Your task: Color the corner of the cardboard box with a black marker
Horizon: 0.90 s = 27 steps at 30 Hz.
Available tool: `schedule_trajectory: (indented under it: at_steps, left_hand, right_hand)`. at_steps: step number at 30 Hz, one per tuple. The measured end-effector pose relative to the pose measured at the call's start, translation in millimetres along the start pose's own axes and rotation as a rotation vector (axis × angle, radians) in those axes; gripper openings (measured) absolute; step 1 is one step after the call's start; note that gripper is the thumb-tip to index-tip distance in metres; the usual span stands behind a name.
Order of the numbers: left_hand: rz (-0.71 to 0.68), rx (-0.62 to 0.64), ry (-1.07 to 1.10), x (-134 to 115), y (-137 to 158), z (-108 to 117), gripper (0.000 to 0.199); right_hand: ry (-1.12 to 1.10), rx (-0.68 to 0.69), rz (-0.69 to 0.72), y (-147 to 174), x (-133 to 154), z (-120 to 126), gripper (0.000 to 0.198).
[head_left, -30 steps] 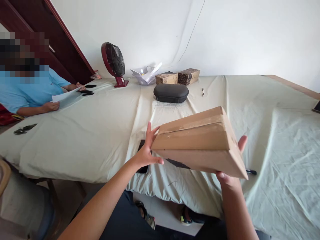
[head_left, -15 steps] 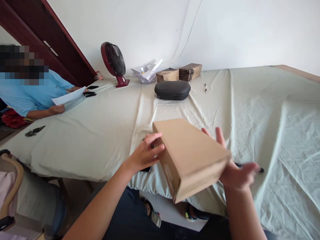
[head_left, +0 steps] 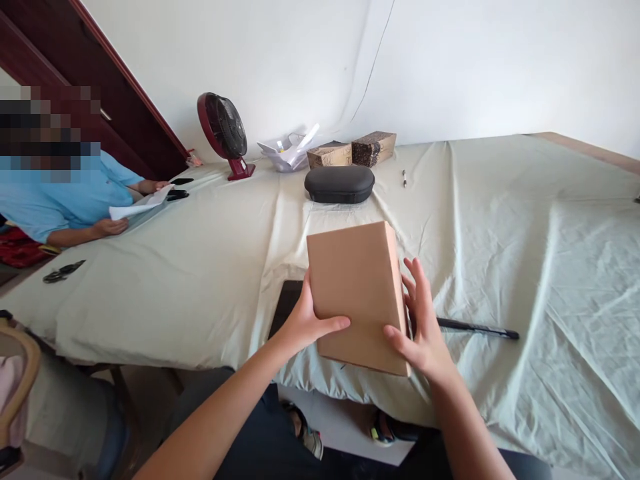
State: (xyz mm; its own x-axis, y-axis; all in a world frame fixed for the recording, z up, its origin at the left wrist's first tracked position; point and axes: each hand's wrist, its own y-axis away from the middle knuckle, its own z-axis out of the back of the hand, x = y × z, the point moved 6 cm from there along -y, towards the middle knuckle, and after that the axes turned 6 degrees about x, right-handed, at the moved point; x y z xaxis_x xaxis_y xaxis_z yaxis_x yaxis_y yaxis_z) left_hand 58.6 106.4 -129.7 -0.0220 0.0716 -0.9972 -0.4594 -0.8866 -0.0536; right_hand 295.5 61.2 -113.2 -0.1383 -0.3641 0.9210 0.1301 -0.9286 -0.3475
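At far left, a seated person in a blue shirt point(head_left: 60, 193) holding a sheet of paper point(head_left: 140, 203); scissors point(head_left: 63, 271) lying near the worktop point(head_left: 175, 267) edge. Further along at the back, a red fan point(head_left: 223, 133), patterned boxes point(head_left: 353, 151), a black case point(head_left: 340, 184). At centre, left hand point(head_left: 305, 320) in a closed grip on the near left edge of the cardboard box point(head_left: 357, 293), thumb over its top face. Box raised just above the cloth-covered worktop. Right hand point(head_left: 423, 327) clasped on the box's right side, fingers spread. Just right of it, a black pen point(head_left: 475, 328) lying on the cloth.
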Motion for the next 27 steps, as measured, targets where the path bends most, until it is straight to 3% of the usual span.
schedule_trajectory:
  at_steps: [3,6,8,9,11,14,16,22,27]
  left_hand:
    - [0.007,-0.091,0.128,-3,0,-4,0.146]
    - [-0.021,0.028,0.31,-5,-6,-5,0.153]
    - [-0.005,0.07,0.307,-4,-9,-2,0.137]
    - [0.007,0.052,0.247,-3,-10,2,0.125]
    - [0.027,0.039,0.108,-2,-8,7,0.119]
    - [0.033,0.159,0.009,-4,-1,4,0.15]
    - [0.013,0.223,0.004,-8,5,0,0.158]
    - [-0.051,0.185,-0.047,-19,15,-12,0.144]
    - [-0.22,0.133,-0.108,-25,20,-17,0.131]
  right_hand:
    - [-0.211,-0.085,-0.005,2,-3,5,0.121]
    - [-0.531,0.038,-0.3,11,-30,0,0.104]
    - [-0.628,0.142,-0.506,21,-48,-8,0.092]
    - [-0.635,0.174,-0.544,25,-53,-11,0.088]
    - [-0.579,0.209,-0.511,25,-54,-15,0.081]
    - [-0.456,0.273,-0.374,18,-38,-22,0.077]
    - [-0.408,0.289,-0.31,12,-25,-24,0.076]
    - [-0.328,0.258,-0.32,10,-4,-21,0.076]
    - [-0.402,0.212,-0.295,10,-12,-18,0.088]
